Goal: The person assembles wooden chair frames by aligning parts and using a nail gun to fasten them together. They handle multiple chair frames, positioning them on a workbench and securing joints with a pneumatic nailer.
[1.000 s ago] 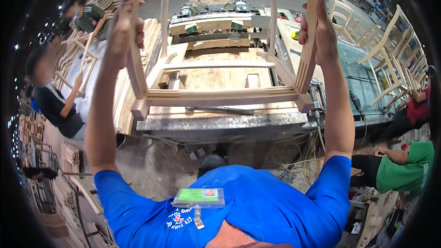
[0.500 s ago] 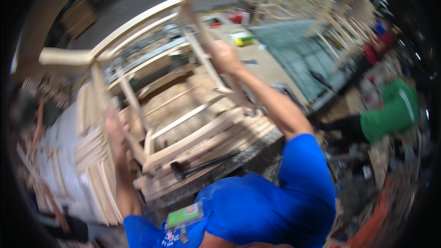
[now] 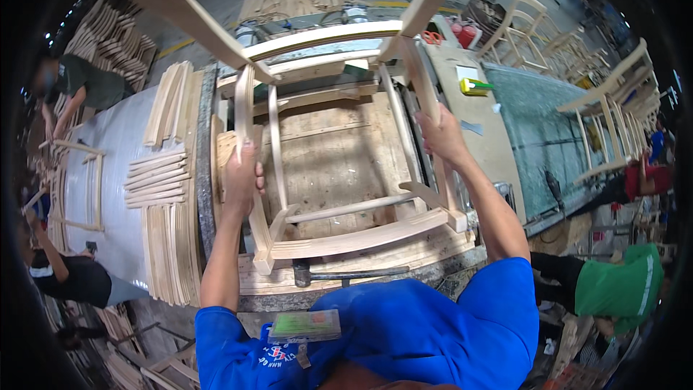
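A pale wooden chair frame (image 3: 361,239) stands over the wooden workbench top (image 3: 328,159), its curved rail nearest me and its long posts reaching up toward the far edge. My left hand (image 3: 242,173) is wrapped round the frame's left side member. On the opposite side, my right hand (image 3: 441,135) grips the right side member, fingers curled round it. Just below the near rail lies a black-headed mallet (image 3: 302,273), its dark handle pointing right. Whether the frame's legs touch the bench, I cannot tell.
Stacked wooden strips (image 3: 164,253) lie along the left on a pale table (image 3: 108,123), where two people work. At right are a glass-topped table (image 3: 530,133), a yellow-and-green tool (image 3: 473,87) and finished-looking chairs (image 3: 610,119). A person in green (image 3: 621,282) bends at lower right.
The chair frame has swung clockwise from a slant to nearly square with me, both hands still holding it. My view has turned too, and the blur is gone.
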Demonstrator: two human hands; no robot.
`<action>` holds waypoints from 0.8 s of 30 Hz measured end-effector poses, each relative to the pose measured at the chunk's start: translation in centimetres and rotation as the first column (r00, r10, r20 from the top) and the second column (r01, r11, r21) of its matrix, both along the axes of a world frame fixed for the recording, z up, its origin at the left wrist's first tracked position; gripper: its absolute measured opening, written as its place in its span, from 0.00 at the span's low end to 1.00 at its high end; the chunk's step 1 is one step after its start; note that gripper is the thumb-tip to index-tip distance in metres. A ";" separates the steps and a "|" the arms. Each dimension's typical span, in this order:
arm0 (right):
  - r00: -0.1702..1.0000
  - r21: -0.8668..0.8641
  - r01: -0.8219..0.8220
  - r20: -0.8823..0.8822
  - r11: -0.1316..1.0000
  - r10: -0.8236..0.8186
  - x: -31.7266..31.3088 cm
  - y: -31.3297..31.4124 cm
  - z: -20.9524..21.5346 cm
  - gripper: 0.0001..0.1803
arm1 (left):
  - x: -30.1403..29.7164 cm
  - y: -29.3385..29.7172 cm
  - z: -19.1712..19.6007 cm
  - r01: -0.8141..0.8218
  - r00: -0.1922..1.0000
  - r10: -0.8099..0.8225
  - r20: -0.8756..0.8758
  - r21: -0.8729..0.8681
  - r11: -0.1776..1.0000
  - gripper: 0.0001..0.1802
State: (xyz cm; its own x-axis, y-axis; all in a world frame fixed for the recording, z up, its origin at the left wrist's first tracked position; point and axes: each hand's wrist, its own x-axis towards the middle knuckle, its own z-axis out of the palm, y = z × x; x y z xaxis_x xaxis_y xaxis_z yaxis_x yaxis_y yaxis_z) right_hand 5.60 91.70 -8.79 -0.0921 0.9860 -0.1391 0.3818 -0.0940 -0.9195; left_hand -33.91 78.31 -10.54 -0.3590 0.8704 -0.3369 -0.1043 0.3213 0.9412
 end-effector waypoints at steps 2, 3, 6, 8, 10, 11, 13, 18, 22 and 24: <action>1.000 -0.042 -0.023 -0.003 0.999 0.023 -0.3 0.8 0.1 0.11 | -0.4 0.6 -0.1 0.022 0.998 -0.022 -0.051 -0.002 1.000 0.26; 0.999 -0.055 -0.020 0.025 0.998 0.022 -0.3 1.3 0.0 0.12 | -0.3 1.2 0.1 0.028 0.997 -0.029 -0.075 -0.013 1.000 0.25; 0.996 -0.107 -0.009 0.093 0.994 0.019 -0.5 2.7 -0.2 0.15 | -0.5 2.8 -0.2 0.062 0.990 -0.067 -0.123 -0.050 0.997 0.23; 0.997 -0.138 -0.016 0.073 0.990 0.026 -1.1 3.5 -0.6 0.14 | -1.0 3.9 -1.0 0.078 0.990 -0.083 -0.115 -0.048 0.996 0.18; 0.994 -0.156 -0.015 0.104 0.988 0.031 -1.9 4.6 -1.1 0.14 | -1.6 5.1 -2.3 0.070 0.992 -0.077 -0.100 -0.080 0.994 0.16; 0.994 -0.173 -0.023 0.104 0.985 0.041 -1.9 5.2 -2.0 0.14 | -1.8 5.6 -3.3 0.067 0.993 -0.076 -0.091 -0.099 0.993 0.14; 0.993 -0.206 -0.044 0.102 0.978 0.066 -2.3 6.1 -4.0 0.15 | -2.1 6.8 -5.2 0.068 0.993 -0.080 -0.088 -0.140 0.988 0.13; 0.996 -0.309 -0.011 0.078 0.951 0.037 -3.3 8.4 -12.1 0.17 | -2.9 9.2 -11.7 0.049 0.984 -0.087 -0.157 -0.233 0.971 0.13; 0.996 -0.352 -0.045 0.054 0.935 0.068 -4.4 10.0 -16.7 0.18 | -3.4 10.0 -16.6 -0.004 0.981 -0.053 -0.187 -0.294 0.956 0.15; 0.996 -0.358 -0.036 0.067 0.933 0.064 -4.6 10.7 -19.5 0.18 | -3.6 10.9 -17.9 0.001 0.975 -0.075 -0.211 -0.328 0.945 0.16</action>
State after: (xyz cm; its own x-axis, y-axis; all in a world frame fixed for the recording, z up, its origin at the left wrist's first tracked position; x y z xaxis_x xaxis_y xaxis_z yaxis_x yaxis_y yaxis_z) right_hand 1.04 102.36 -28.26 -0.1155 0.8651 -0.4882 0.4617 -0.3884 -0.7975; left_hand -37.47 89.21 -28.46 -0.4241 0.7417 -0.5197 0.1094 0.6116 0.7836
